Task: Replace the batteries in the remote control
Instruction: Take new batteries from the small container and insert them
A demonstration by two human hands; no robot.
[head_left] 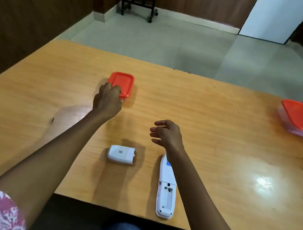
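Observation:
A white remote control (166, 190) lies face down near the table's front edge, its battery compartment uncovered and showing no batteries. Its white battery cover (121, 154) lies apart to the left. My left hand (108, 101) reaches forward with its fingers on the near left corner of a small red-lidded container (122, 83). My right hand (166, 134) hovers above the table just beyond the remote's far end, fingers apart and holding nothing. My right forearm covers part of the remote's upper end.
A second, larger clear container with a red lid (301, 119) stands near the table's right edge. The wooden table (215, 126) ends close to my knees. Beyond it are a tiled floor and a black wheeled stand (139, 1).

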